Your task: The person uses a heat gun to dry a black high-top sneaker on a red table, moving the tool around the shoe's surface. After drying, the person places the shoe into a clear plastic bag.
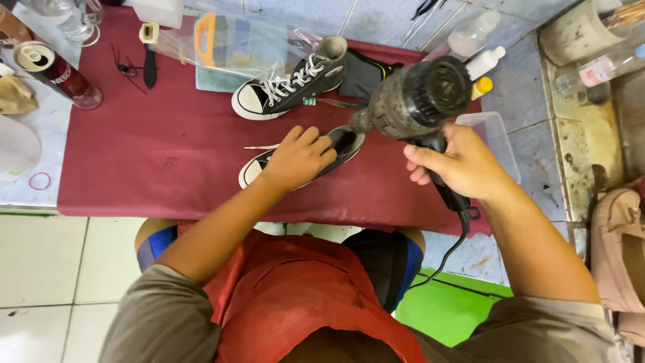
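My left hand (297,158) grips a dark high-top sneaker (344,142) with a white toe cap, lying on a maroon cloth (168,154). My right hand (460,165) holds a grimy black heat gun (416,99) by its handle, its nozzle aimed at the opening of that sneaker. A second matching sneaker (289,87) with white laces stands just beyond, upright on the cloth. The heat gun's cord (449,252) hangs down past the table edge.
A clear plastic bag (235,44) over a teal sponge lies at the back. A drink can (57,70) stands at left, a black-handled tool (149,57) beside it. White squeeze bottles (480,64) and a clear plastic box (494,131) sit right. Tan shoes (618,249) rest at far right.
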